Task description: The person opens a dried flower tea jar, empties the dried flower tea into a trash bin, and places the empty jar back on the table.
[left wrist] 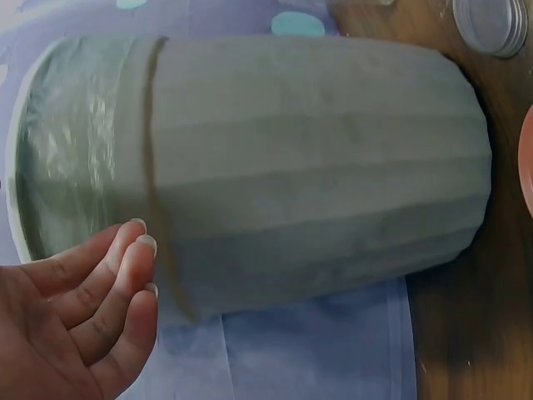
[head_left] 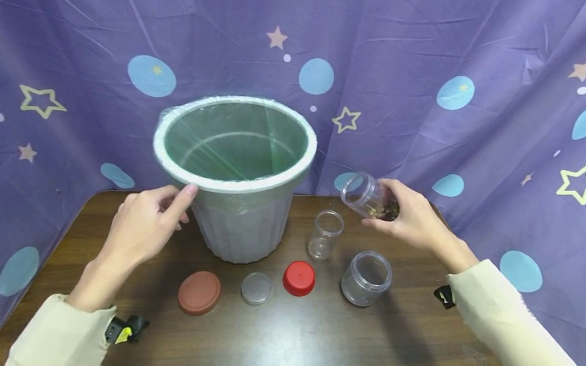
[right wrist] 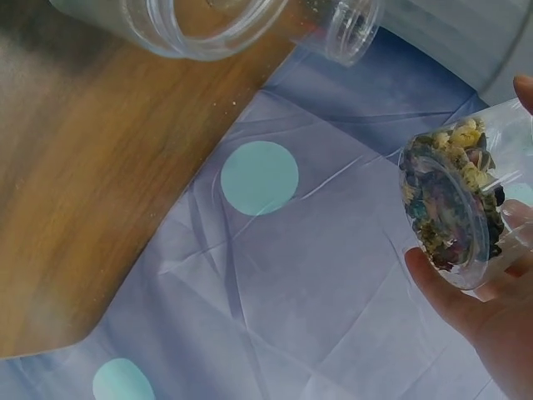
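My right hand grips a clear plastic jar, held tilted above the table with its mouth toward the bin. Dried flowers, yellowish and dark, lie against the jar's base in the right wrist view. A grey bin with a clear plastic liner over its rim stands at the back of the table. Beside the bin's left front rim is my left hand, its fingers loosely bent around nothing; whether the thumb touches the rim I cannot tell. In the left wrist view, those fingers show in front of the bin's side.
On the wooden table stand a slim clear jar and a wider clear jar, both uncapped. A brownish-red lid, a translucent lid and a red cap lie in front of the bin. A purple patterned cloth hangs behind.
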The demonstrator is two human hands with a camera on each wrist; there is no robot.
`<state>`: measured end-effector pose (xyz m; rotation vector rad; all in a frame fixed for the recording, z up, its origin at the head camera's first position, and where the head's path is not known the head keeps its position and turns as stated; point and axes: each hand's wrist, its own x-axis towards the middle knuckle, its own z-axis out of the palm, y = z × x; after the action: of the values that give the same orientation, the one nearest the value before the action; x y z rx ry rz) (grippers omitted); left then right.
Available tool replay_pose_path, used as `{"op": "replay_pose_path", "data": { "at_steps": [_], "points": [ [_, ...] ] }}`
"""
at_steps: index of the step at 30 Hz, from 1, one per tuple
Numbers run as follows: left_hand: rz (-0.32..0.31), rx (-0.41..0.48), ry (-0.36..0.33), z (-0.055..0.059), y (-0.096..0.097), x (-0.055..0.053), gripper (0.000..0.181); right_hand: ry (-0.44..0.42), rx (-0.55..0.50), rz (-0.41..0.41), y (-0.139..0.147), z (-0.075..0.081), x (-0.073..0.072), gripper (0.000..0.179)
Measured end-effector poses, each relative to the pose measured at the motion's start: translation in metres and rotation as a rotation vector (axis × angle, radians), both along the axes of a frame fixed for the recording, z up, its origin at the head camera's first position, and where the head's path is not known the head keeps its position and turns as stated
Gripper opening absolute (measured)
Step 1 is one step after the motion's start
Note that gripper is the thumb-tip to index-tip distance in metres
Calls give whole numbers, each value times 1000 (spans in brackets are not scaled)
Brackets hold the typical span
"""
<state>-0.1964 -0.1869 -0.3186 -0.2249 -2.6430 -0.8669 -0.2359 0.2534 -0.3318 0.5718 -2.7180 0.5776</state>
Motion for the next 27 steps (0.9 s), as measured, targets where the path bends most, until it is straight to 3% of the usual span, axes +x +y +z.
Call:
{"op": "replay_pose_path", "data": {
  "at_steps": [6,14,20,27],
  "points": [
    [40,23,-21,7,-12,-7,51,17,8,6,0,7,-4,73],
    [142,5,-84,24,-21,-13,62,4,39,1,-1,13,-6,75],
    [164,-32,-167,38,-28,-26,72,6,33,8,-2,20,-11,72],
    [197,-20,-215,52,-30,-43,80,-8,4,10,1,32,-13,71]
  ]
}}
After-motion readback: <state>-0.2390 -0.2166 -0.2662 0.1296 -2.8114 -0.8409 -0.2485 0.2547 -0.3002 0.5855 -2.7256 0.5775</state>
